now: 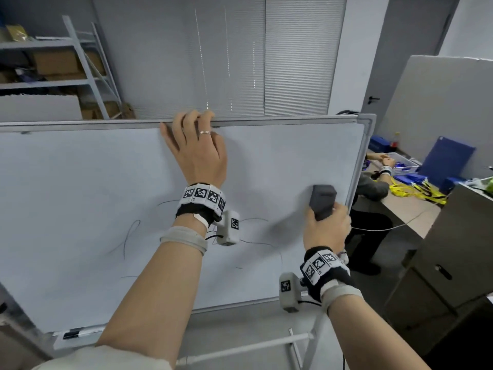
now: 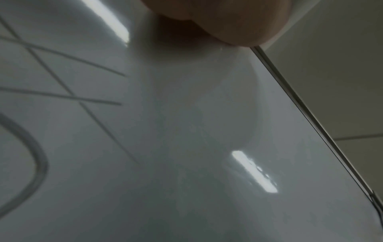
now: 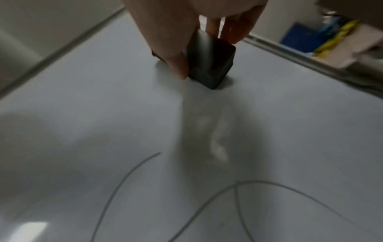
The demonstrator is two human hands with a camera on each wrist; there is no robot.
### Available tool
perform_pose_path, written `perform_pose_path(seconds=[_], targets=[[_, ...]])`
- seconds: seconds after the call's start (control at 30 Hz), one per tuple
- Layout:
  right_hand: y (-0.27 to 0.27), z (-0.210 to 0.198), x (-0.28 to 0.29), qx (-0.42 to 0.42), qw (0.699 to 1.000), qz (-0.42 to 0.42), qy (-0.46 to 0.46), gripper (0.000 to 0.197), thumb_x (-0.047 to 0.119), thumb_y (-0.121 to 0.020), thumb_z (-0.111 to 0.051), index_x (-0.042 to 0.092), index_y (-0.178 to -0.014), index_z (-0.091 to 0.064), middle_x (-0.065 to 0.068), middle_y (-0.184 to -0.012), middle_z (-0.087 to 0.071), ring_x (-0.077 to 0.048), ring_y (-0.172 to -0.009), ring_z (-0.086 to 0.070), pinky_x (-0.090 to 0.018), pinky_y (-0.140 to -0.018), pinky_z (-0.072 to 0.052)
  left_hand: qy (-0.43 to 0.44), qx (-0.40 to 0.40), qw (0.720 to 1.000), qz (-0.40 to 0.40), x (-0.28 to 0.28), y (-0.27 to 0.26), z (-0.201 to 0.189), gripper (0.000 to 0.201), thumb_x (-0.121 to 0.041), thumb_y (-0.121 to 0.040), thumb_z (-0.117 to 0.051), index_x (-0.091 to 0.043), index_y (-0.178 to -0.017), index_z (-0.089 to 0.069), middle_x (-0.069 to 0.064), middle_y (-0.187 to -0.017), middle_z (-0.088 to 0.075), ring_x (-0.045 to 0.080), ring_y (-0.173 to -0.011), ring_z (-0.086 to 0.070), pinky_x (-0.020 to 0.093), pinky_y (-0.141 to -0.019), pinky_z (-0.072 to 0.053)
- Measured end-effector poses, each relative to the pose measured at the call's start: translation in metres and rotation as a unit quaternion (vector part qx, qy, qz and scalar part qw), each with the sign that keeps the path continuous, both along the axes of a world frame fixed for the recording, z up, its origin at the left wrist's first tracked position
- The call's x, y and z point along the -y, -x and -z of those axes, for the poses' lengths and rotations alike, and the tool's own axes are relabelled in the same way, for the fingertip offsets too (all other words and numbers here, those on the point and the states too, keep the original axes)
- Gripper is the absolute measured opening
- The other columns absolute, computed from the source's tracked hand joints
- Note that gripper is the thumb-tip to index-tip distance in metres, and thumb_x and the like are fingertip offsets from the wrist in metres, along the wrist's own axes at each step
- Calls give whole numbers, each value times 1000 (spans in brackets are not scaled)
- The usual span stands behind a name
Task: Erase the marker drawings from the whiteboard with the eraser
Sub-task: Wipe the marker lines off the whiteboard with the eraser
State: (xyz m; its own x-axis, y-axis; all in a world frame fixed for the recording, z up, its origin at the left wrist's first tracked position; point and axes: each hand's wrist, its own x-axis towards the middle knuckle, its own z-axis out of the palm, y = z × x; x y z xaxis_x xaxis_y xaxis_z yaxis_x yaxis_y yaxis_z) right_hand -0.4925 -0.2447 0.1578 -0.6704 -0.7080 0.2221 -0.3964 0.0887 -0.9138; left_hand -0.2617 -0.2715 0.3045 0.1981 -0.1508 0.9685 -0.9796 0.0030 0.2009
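Note:
The whiteboard (image 1: pixel 80 188) fills the head view, its surface carrying thin black marker lines (image 1: pixel 128 236) across the lower middle. My left hand (image 1: pixel 197 145) grips the board's top frame, fingers curled over the edge. My right hand (image 1: pixel 326 231) holds a dark grey block eraser (image 1: pixel 322 200) pressed flat on the board near its right edge. In the right wrist view the eraser (image 3: pixel 211 62) sits between thumb and fingers, with curved marker lines (image 3: pixel 207 204) below it. The left wrist view shows the board (image 2: pixel 186 131), straight marker lines (image 2: pixel 62 78) and the heel of my hand (image 2: pixel 228 19).
A black marker (image 1: pixel 73 333) lies in the tray under the board. Right of the board another person (image 1: pixel 373 182) sits at a desk (image 1: pixel 400 209) with yellow straps and blue boxes. A grey cabinet (image 1: pixel 453 249) stands at far right. Shelving (image 1: pixel 53 76) stands behind at left.

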Motion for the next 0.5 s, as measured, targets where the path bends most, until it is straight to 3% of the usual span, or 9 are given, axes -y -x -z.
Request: perform_pose_path(seconds=[0.1,0.2,0.3,0.4,0.5], targets=[[2,28,-9,11,994,-23,-102,51,35,-81,-77,15,-119,-49,-14,-124,-57,-37,-120,-54,-45,-89,-45,0,-7,1000,1,1,0,1,37,-16,-86,-49,-21,-118,-65,2,-125,-59,27,-129,-46,58,-119,-19],[-8,34,-9,29,995,-62,-71,46,43,-75,-80,22,-103,-49,-2,-103,-61,-29,-99,-63,-38,-77,-49,2,-11,1000,7,2,4,0,36,-16,-85,-48,-21,-117,-65,2,-125,-59,27,-129,-46,59,-118,-20],[-13,30,-7,64,995,-52,-47,45,53,-76,-76,26,-101,-50,5,-98,-62,-23,-88,-64,-32,-70,-43,1,-10,1000,5,1,4,1,35,-17,-86,-48,-22,-116,-65,1,-126,-59,27,-130,-46,58,-118,-20],[-12,36,-8,114,991,-12,-70,54,62,-77,-69,19,-107,-53,-2,-101,-66,-29,-91,-66,-35,-72,-48,-4,-8,1000,6,-2,5,2,34,-18,-87,-49,-23,-117,-65,1,-126,-58,27,-130,-46,57,-119,-20],[-23,31,-6,36,998,-40,-17,62,63,-76,-68,20,-119,-54,-3,-112,-62,-28,-103,-63,-42,-80,-55,3,-12,1000,9,-4,3,2,34,-17,-87,-49,-22,-116,-66,1,-125,-59,27,-130,-46,58,-119,-20]])
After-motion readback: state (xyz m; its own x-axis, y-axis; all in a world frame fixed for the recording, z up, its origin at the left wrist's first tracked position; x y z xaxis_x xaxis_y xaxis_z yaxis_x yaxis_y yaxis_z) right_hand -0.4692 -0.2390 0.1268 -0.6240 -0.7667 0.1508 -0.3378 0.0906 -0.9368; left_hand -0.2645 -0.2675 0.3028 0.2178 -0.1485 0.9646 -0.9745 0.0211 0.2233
